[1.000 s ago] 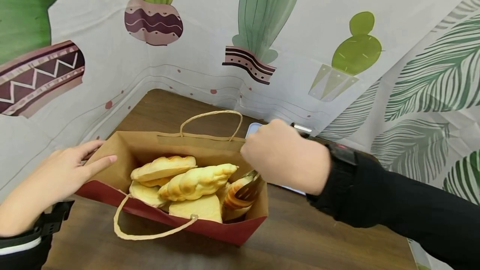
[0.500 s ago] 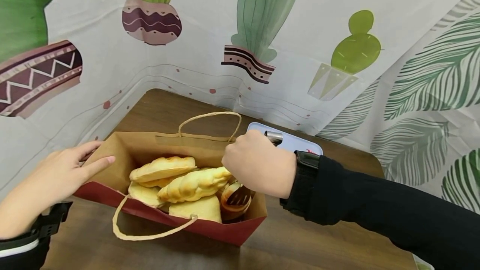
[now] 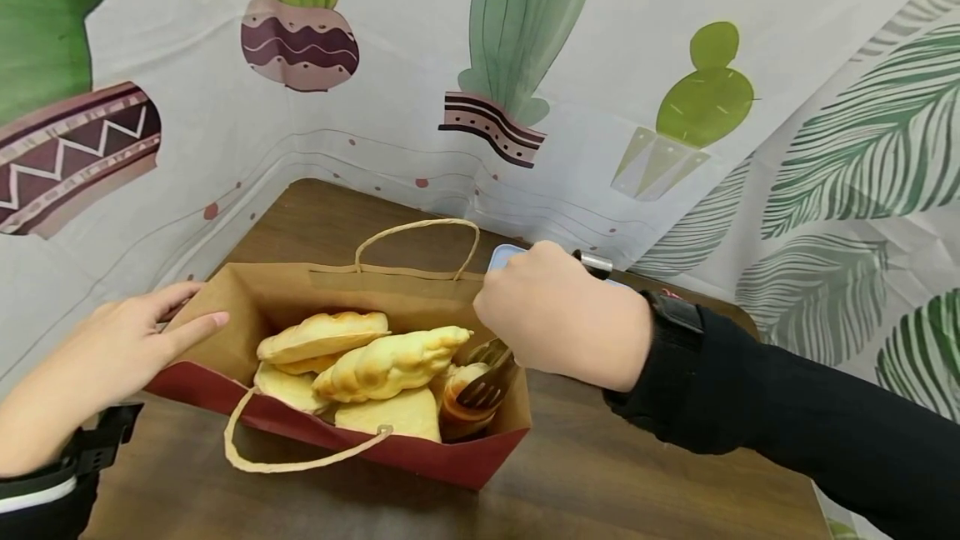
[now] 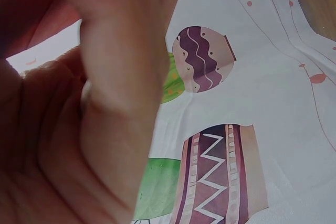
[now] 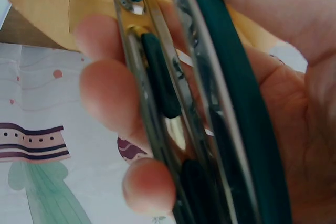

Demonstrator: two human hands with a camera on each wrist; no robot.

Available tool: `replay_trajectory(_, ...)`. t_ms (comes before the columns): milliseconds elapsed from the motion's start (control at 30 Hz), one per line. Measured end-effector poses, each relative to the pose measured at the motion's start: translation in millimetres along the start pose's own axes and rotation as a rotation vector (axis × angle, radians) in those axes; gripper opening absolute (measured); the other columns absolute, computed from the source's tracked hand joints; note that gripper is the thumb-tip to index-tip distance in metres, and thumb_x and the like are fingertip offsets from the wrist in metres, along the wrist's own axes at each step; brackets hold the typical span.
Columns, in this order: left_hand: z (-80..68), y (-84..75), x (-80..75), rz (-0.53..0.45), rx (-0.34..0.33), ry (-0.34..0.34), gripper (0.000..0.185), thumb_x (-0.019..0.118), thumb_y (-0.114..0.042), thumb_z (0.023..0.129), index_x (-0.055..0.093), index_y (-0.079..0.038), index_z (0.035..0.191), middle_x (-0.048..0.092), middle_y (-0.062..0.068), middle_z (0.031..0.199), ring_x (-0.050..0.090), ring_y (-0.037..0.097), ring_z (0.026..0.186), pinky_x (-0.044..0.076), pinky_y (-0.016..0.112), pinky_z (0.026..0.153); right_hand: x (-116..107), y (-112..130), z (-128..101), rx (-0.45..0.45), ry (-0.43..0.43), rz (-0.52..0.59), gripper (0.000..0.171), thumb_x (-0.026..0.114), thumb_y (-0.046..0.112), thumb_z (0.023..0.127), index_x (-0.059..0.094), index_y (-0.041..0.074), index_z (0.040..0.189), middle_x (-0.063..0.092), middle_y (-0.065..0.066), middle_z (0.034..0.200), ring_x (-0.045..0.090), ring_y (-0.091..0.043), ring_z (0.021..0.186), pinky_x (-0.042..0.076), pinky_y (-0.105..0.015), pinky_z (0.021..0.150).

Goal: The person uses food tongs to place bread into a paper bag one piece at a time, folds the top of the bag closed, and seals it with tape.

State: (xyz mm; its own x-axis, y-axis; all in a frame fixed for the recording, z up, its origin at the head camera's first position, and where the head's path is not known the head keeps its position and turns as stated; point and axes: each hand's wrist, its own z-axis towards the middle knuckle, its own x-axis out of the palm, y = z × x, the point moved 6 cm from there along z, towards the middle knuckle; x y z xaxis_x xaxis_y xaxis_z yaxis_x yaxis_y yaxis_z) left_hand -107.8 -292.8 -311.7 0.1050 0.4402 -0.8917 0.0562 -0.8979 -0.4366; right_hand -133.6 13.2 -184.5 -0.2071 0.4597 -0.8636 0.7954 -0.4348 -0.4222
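A brown paper bag (image 3: 285, 298) with a red outside lies open on the wooden table (image 3: 600, 473), filled with several golden pastries (image 3: 390, 361). My right hand (image 3: 558, 315) grips metal tongs (image 3: 487, 386) over the bag's right end. Their slotted tip lies against a darker brown roll (image 3: 457, 398) inside; I cannot tell whether the roll is clamped. In the right wrist view my fingers (image 5: 105, 98) wrap the tongs' (image 5: 157, 87) dark-padded arms, which are squeezed close together. My left hand (image 3: 127, 340) rests with straight fingers on the bag's left rim.
A pale blue tray (image 3: 504, 255) lies behind my right hand, mostly hidden. A cactus-print cloth (image 3: 525, 65) walls the table at the back and left, and a leaf-print cloth (image 3: 862, 173) at the right. Bare wood shows in front of the bag.
My right hand dipped left and down into the bag with the tongs, then drew back right and slightly up. The brown roll sits lower in the bag. The left hand stayed put.
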Motion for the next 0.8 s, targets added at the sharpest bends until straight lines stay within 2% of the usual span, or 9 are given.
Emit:
replay_trajectory(133, -0.4, -0.3, -0.2, 0.0, -0.001, -0.001, 0.071, 0.049, -0.047, 0.092, 0.038, 0.009, 0.135, 0.041, 0.042, 0.126, 0.043, 0.061, 0.107, 0.036, 0.068, 0.079, -5.5, -10.6, -11.1, 0.033, -0.01, 0.024, 0.027, 0.072, 0.015, 0.066, 0.048, 0.021, 0.055, 0.048, 0.006, 0.058, 0.046, -0.016, 0.048, 0.037, -0.03, 0.04)
replay_trajectory(367, 0.1, -0.2, -0.7, -0.001, -0.001, 0.002, 0.072, 0.049, -0.047, 0.093, 0.037, 0.009, 0.136, 0.041, 0.042, 0.127, 0.042, 0.061, 0.108, 0.036, 0.068, 0.08, -7.8, -38.3, -41.0, 0.118, 0.026, 0.093, 0.024, 0.079, 0.04, 0.067, 0.059, 0.026, 0.066, 0.052, 0.011, 0.062, 0.046, -0.012, 0.053, 0.038, -0.029, 0.044)
replay_trajectory(500, 1.2, 0.2, -0.4, 0.006, -0.005, 0.008, 0.073, 0.048, -0.047, 0.093, 0.036, 0.01, 0.136, 0.041, 0.043, 0.126, 0.042, 0.061, 0.108, 0.036, 0.068, 0.079, 9.6, -60.2, -61.5, 0.179, -0.017, 0.115, 0.024, 0.074, 0.054, 0.069, 0.063, 0.035, 0.08, 0.057, 0.021, 0.073, 0.051, -0.006, 0.059, 0.041, -0.03, 0.05)
replay_trajectory(633, 1.6, 0.1, -0.3, 0.005, -0.008, 0.014, 0.073, 0.048, -0.047, 0.093, 0.036, 0.01, 0.136, 0.041, 0.043, 0.126, 0.042, 0.062, 0.108, 0.036, 0.068, 0.08, 30.9, -81.5, -87.5, 0.26, -0.076, 0.114, 0.04, 0.056, 0.076, 0.069, 0.06, 0.046, 0.094, 0.058, 0.029, 0.086, 0.051, 0.001, 0.06, 0.041, -0.03, 0.05)
replay_trajectory(733, 1.6, -0.6, -0.3, 0.004, -0.002, 0.013, 0.072, 0.048, -0.046, 0.093, 0.036, 0.011, 0.136, 0.041, 0.043, 0.126, 0.042, 0.062, 0.108, 0.036, 0.068, 0.079, 42.5, -92.7, -108.6, 0.338, -0.123, 0.155, 0.044, 0.047, 0.081, 0.07, 0.058, 0.05, 0.098, 0.058, 0.031, 0.094, 0.048, 0.002, 0.056, 0.041, -0.03, 0.048)
replay_trajectory(800, 1.6, -0.7, -0.5, 0.001, 0.0, 0.011, 0.072, 0.048, -0.046, 0.093, 0.036, 0.011, 0.136, 0.04, 0.043, 0.126, 0.042, 0.062, 0.108, 0.036, 0.068, 0.079, 47.6, -96.5, -121.3, 0.391, -0.173, 0.185, 0.041, 0.051, 0.078, 0.07, 0.058, 0.051, 0.1, 0.059, 0.031, 0.098, 0.05, 0.002, 0.058, 0.044, -0.032, 0.051)
